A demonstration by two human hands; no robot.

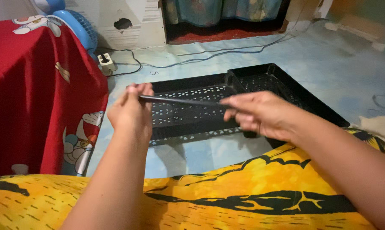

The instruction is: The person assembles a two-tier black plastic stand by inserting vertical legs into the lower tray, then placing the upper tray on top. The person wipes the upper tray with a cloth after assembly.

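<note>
Both hands, left (130, 111) and right (254, 114), grip a thin black rod (179, 101), apparently plastic, above black perforated trays (192, 115).

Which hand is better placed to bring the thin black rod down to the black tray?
Probably the right. The right hand grips the thin black rod directly over the black perforated tray, while the left hand holds the other end near the tray's edge.
</note>
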